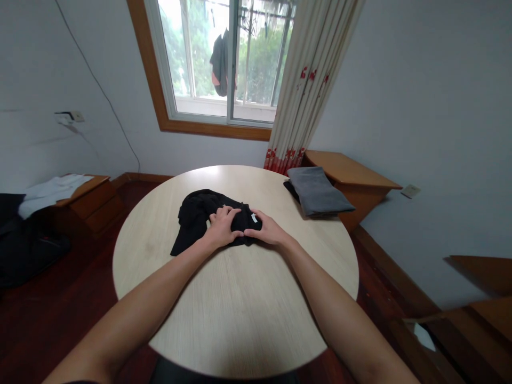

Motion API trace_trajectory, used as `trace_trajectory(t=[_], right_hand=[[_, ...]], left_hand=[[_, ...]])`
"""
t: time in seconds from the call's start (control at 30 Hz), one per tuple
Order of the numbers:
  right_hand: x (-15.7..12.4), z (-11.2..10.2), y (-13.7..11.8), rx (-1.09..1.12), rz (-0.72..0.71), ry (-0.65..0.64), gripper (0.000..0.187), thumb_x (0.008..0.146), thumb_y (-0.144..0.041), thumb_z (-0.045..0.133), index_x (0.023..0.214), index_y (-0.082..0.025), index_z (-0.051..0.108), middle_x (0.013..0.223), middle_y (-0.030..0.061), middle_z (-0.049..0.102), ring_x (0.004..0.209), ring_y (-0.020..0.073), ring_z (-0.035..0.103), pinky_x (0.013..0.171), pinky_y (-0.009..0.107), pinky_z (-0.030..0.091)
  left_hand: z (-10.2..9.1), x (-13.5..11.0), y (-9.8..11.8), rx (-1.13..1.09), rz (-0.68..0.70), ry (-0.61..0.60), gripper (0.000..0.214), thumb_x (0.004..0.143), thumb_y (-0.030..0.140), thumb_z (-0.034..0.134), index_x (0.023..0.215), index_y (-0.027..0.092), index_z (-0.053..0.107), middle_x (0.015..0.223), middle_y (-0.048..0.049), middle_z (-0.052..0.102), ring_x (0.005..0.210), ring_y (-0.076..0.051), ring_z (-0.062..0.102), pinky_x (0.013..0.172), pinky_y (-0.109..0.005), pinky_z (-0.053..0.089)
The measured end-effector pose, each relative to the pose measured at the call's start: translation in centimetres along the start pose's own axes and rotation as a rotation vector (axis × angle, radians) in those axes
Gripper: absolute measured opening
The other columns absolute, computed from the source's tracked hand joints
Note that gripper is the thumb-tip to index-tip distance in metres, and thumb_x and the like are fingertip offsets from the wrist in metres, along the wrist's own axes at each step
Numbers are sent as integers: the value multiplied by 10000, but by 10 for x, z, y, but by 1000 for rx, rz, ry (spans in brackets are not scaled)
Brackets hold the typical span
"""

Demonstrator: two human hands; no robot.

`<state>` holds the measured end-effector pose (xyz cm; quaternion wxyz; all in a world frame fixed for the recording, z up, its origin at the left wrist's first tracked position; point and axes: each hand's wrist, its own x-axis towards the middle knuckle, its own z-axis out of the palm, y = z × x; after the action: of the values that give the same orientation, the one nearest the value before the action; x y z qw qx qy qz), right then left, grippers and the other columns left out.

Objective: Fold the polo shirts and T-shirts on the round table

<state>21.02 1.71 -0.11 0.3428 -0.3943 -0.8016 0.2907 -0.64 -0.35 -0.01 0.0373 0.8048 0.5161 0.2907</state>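
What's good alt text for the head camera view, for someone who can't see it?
A person's left grip and right grip are on a bunched black garment with a white label, atop a round pale table. Folded gray cloth lies at the table's far right; a window is beyond.

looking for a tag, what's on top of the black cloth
On the black cloth are the left hand, the right hand and, beside it, a small white label. Fabric beneath the hands is covered.
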Motion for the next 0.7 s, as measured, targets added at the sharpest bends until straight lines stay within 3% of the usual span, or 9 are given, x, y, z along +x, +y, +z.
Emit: trace_trajectory(t=[0.1,0.2,0.43,0.57,0.7], right_hand=[[1,8,-2,4,-35,2,923,641,-494,877,1436,-193,518,1429,155,566,1315,322,541,1122,503,409],[2,12,-2,15,-61,44,831,645,-416,872,1391,-208,570,1370,138,610,1261,319,584,1095,496,441],[1,8,-15,60,-110,14,647,672,-146,661,1318,-186,630,1266,75,686,1138,269,639,1015,404,485],[2,4,-20,122,-108,42,604,635,-147,631,1237,-171,676,1188,67,717,1085,274,655,972,393,500],[1,2,-24,134,-131,82,491,657,-187,592,1135,-189,706,1085,40,731,999,245,668,928,376,507]], left_hand=[[2,0,1,-27,34,22,623,720,274,821,1275,235,542,1295,-125,556,1184,-347,498,964,-525,444],[0,0,0,-72,92,55,619,696,268,850,1224,215,530,1373,-144,527,1259,-341,475,1027,-513,440],[-6,-1,-1,-174,163,131,592,666,296,886,1101,227,491,1477,-159,500,1355,-344,472,1078,-546,418],[-7,-2,0,-241,193,186,655,668,325,891,1174,233,486,1406,-136,574,1274,-318,562,1071,-512,441],[-5,-3,2,-273,130,241,646,678,347,878,1207,231,526,1230,-102,672,1135,-294,648,989,-457,508]])
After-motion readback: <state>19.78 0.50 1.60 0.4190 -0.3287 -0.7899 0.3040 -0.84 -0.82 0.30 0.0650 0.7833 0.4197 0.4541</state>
